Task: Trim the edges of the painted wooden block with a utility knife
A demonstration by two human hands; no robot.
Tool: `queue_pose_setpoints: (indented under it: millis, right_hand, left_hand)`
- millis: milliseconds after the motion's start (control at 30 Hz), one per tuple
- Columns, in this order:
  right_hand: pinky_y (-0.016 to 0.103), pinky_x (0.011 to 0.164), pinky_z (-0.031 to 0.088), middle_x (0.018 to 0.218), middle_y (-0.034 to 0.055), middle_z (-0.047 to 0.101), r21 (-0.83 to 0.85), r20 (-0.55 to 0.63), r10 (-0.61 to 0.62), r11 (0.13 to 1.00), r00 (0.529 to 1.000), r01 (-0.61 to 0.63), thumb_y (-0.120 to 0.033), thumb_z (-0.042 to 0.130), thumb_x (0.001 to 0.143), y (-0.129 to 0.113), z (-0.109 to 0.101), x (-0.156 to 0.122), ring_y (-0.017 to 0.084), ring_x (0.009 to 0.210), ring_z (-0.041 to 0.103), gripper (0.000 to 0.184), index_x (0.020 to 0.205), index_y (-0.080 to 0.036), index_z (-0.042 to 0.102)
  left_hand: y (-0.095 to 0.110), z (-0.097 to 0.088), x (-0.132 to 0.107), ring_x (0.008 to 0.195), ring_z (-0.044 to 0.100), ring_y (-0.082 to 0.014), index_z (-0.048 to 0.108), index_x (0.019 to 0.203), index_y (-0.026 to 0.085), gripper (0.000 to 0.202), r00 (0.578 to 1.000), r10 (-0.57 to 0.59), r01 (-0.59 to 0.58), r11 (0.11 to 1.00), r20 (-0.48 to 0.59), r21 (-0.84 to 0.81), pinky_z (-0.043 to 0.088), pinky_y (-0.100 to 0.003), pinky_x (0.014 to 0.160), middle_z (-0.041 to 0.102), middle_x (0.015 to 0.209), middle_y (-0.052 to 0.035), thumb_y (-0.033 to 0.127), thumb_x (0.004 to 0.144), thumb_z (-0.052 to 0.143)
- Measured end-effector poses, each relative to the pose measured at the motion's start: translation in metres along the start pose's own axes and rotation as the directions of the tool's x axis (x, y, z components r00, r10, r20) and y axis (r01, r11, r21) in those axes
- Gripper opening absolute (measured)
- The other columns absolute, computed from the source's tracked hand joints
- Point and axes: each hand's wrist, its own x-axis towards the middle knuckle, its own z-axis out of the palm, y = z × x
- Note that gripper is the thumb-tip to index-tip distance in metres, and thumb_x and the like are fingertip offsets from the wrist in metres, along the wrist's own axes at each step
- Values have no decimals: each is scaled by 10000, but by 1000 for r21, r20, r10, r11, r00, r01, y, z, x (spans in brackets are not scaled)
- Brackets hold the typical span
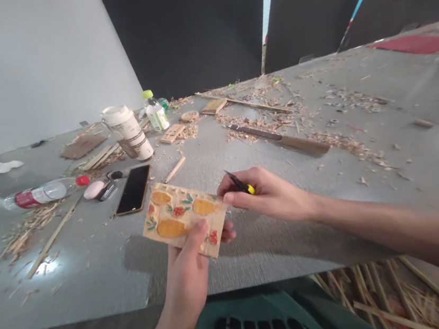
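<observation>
My left hand (192, 266) grips a flat wooden board (175, 197) from below, thumb across its face and fingertips showing past the right edge. Carved fruit shapes in orange and red with green leaves cover the board, which is tilted toward me above the table. My right hand (261, 194) is closed around a utility knife (240, 182) with a black and yellow body, its dark blade pointing up and left. The fingertips of that hand are at the board's upper right corner; whether they touch it I cannot tell.
A phone (132, 190), a lidded paper cup (127, 132), a green-capped bottle (156, 112) and a lying red-capped bottle (47, 192) are at left. A long dark-bladed tool with a wooden handle (280, 138) lies behind my right hand. Wood shavings (356, 153) litter the grey table.
</observation>
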Motion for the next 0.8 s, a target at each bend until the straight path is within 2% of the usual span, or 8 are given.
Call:
queue_pose_setpoints:
  millis: [67,167,233,367,467,567,800]
  right_hand:
    - [273,644,383,800,-19,628,-146,-40,-30,989,999,24,-551,627,1076,7,2,-1,122,694,504,378,1051,-184,712]
    - [268,584,319,709,-48,566,-340,-43,-103,937,994,83,-578,620,1084,20,5,-3,104,594,443,397,1053,-186,675]
    - [272,560,285,684,-50,542,-441,-48,-152,890,987,115,-627,547,1111,25,6,-5,105,559,415,450,1043,-193,648]
    - [293,553,240,717,1,577,-601,-51,-189,790,981,121,-719,333,1135,23,6,-10,126,571,450,611,936,-210,606]
    - [313,547,197,667,9,537,-667,-62,-174,739,983,89,-743,201,1133,18,8,-10,139,555,413,691,859,-224,565]
    - [323,542,169,643,5,493,-694,-76,-166,717,983,68,-756,160,1125,14,11,-8,143,542,356,714,825,-230,540]
    - [335,545,148,701,28,579,-765,-51,-123,643,991,41,-731,85,1130,10,11,-5,139,544,309,760,856,-218,574]
  left_hand:
    - [-2,-2,-2,729,811,-227,805,976,181,374,998,31,-33,999,-61,-24,677,-306,651,819,820,-67,484,810,948]
    - [1,-2,-3,746,804,-210,796,987,192,363,987,75,-82,996,-140,-43,654,-274,634,812,844,-55,469,812,950]
    - [2,-1,-2,733,786,-187,788,997,202,354,980,93,-104,993,-177,-52,608,-239,566,803,909,-43,438,798,960]
    - [2,1,0,701,746,-160,763,1016,215,352,974,93,-109,992,-208,-70,489,-206,447,760,984,-27,388,782,962]
    - [1,1,0,698,737,-156,747,1033,221,346,974,89,-104,993,-209,-62,483,-211,451,749,976,-28,397,808,942]
    - [0,1,0,694,743,-161,740,1054,227,353,975,97,-109,993,-199,-48,488,-213,444,758,978,-28,408,822,935]
    - [-1,1,-2,744,767,-177,771,1046,233,282,980,144,-150,988,-139,-39,526,-202,450,782,975,-31,379,857,921]
